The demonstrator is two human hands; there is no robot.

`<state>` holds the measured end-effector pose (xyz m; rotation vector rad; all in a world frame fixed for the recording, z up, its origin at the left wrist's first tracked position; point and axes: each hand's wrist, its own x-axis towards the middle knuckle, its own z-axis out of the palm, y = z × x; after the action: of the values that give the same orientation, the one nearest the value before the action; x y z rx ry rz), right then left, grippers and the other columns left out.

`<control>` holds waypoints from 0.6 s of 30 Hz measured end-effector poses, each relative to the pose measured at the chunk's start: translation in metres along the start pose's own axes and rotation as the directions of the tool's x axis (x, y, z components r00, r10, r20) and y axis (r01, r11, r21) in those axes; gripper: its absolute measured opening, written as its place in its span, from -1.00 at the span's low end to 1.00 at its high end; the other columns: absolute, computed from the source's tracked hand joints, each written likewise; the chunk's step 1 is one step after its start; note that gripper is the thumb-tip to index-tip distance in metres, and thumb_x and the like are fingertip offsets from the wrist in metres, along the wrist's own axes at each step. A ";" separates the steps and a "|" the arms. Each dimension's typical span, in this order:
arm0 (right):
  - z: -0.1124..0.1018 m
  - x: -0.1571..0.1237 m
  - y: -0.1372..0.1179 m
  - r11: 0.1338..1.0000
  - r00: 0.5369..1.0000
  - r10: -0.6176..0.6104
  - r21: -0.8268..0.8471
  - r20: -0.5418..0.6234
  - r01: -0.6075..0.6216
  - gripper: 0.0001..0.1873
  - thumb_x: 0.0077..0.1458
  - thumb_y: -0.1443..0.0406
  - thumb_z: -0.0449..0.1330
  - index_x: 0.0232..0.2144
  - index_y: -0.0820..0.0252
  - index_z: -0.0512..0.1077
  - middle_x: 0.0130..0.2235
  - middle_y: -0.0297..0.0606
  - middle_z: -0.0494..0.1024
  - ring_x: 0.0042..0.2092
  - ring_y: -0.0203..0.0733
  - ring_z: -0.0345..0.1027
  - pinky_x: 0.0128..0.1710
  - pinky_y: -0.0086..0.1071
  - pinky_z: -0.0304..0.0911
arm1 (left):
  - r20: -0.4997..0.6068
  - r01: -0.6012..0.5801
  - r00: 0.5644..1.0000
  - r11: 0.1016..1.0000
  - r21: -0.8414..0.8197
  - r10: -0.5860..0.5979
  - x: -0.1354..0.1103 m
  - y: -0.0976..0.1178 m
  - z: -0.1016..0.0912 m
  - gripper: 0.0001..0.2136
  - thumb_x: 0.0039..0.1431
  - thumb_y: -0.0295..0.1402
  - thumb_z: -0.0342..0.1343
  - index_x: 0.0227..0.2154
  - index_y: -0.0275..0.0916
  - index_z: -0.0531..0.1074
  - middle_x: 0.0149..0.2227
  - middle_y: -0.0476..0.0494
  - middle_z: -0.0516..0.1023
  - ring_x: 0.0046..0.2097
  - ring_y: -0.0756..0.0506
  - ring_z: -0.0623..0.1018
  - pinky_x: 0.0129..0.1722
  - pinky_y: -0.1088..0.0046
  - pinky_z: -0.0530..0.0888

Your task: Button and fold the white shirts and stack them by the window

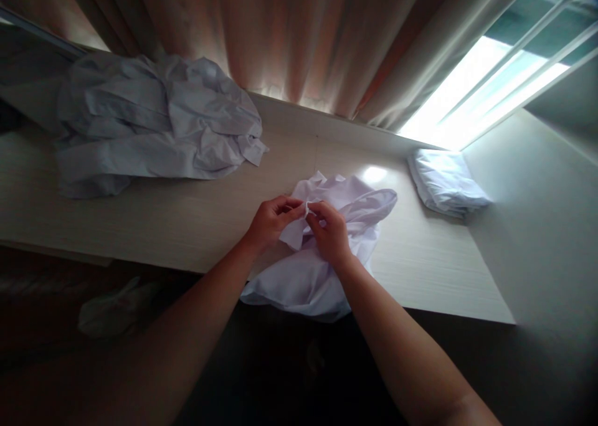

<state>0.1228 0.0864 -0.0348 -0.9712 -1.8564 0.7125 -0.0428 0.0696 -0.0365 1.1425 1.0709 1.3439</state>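
A crumpled white cloth garment (359, 208), which looks like a shirt, lies on the pale wooden shelf (434, 258). Its lower part droops over the front edge. My left hand (275, 217) pinches a small bit of it between thumb and fingers. Close against it, my right hand (329, 227) pinches the same spot from the other side. A narrow white edge shows between my fingertips, slightly raised above the rest. Whether there is a button there is too small to tell.
A large rumpled heap of white cloth (159, 121) lies at the left. Folded white cloth (446, 180) sits in the right corner, against the side wall (537, 208). Curtains (299, 40) hang behind, beside a bright barred window (495, 77). A pale bundle (112, 311) is dimly visible below.
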 end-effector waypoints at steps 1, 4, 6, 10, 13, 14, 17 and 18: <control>0.000 0.000 0.000 1.000 1.000 0.025 0.002 -0.012 -0.025 -0.91 0.19 0.26 0.19 -0.26 0.10 0.48 -0.32 -0.30 0.52 -0.31 -0.22 0.36 -0.26 -0.34 0.29 | -0.043 0.003 0.999 1.000 -0.004 -0.003 0.001 -0.002 -0.001 -0.72 0.04 -0.16 0.32 -0.28 -0.26 0.60 -0.28 -0.14 0.63 -0.25 -0.07 0.56 -0.19 0.41 0.46; 0.001 0.000 0.000 0.995 0.995 0.097 0.012 -0.030 -0.096 -0.86 0.16 0.19 0.24 -0.28 0.12 0.48 -0.32 -0.30 0.55 -0.33 -0.22 0.39 -0.26 -0.34 0.31 | -0.177 0.021 0.984 1.000 0.011 -0.019 0.004 -0.007 -0.005 -0.72 0.03 -0.14 0.32 -0.31 -0.26 0.57 -0.35 -0.11 0.61 -0.33 -0.05 0.55 -0.31 0.44 0.44; 0.002 -0.001 -0.001 0.995 0.994 0.104 0.007 -0.033 -0.104 -0.83 0.15 0.16 0.26 -0.31 0.14 0.48 -0.34 -0.30 0.55 -0.33 -0.22 0.40 -0.26 -0.34 0.31 | -0.234 0.017 0.972 0.996 0.092 0.005 0.005 -0.008 -0.006 -0.73 0.03 -0.15 0.31 -0.33 -0.26 0.56 -0.36 -0.11 0.61 -0.35 -0.05 0.54 -0.33 0.44 0.43; 0.003 -0.001 -0.002 0.998 0.998 0.060 0.004 -0.026 -0.060 -0.82 0.17 0.15 0.26 -0.31 0.15 0.49 -0.35 -0.29 0.54 -0.33 -0.23 0.38 -0.27 -0.35 0.29 | -0.241 -0.044 0.963 0.954 0.296 0.119 0.001 -0.005 -0.002 -0.79 0.06 -0.22 0.29 -0.35 -0.27 0.57 -0.34 -0.12 0.60 -0.35 -0.04 0.52 -0.34 0.45 0.43; 0.004 -0.002 -0.003 0.999 0.999 0.048 0.003 -0.016 -0.048 -0.84 0.17 0.17 0.24 -0.30 0.15 0.49 -0.35 -0.30 0.53 -0.33 -0.24 0.37 -0.28 -0.36 0.28 | -0.177 -0.074 0.975 0.948 0.311 0.134 -0.003 -0.004 0.003 -0.81 0.05 -0.25 0.30 -0.35 -0.27 0.57 -0.39 -0.08 0.57 -0.42 -0.01 0.49 -0.44 0.50 0.39; 0.004 -0.002 -0.003 0.999 0.998 0.052 0.003 -0.023 -0.052 -0.85 0.17 0.18 0.24 -0.31 0.15 0.48 -0.35 -0.30 0.53 -0.34 -0.24 0.37 -0.28 -0.36 0.28 | -0.161 -0.080 0.978 0.951 0.299 0.133 -0.004 -0.004 0.004 -0.80 0.04 -0.24 0.31 -0.35 -0.27 0.57 -0.41 -0.07 0.56 -0.43 0.00 0.48 -0.47 0.51 0.37; 0.003 -0.002 -0.004 0.997 0.995 0.073 0.017 -0.061 -0.072 -0.86 0.16 0.20 0.25 -0.31 0.15 0.46 -0.36 -0.31 0.54 -0.35 -0.24 0.36 -0.29 -0.36 0.27 | -0.131 -0.106 0.981 0.961 0.255 0.143 -0.004 -0.005 0.005 -0.80 0.04 -0.25 0.32 -0.36 -0.28 0.57 -0.41 -0.07 0.56 -0.44 0.01 0.49 -0.46 0.52 0.38; 0.003 -0.002 -0.004 0.997 0.994 0.078 0.023 -0.070 -0.077 -0.86 0.16 0.20 0.25 -0.31 0.16 0.46 -0.37 -0.31 0.54 -0.36 -0.25 0.35 -0.29 -0.36 0.27 | -0.123 -0.113 0.982 0.963 0.245 0.146 -0.004 -0.006 0.005 -0.81 0.04 -0.25 0.32 -0.36 -0.29 0.57 -0.40 -0.07 0.56 -0.43 0.01 0.50 -0.44 0.51 0.40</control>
<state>0.1190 0.0828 -0.0342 -1.0470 -1.7544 0.7323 -0.0369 0.0660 -0.0416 1.3280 1.3048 1.4443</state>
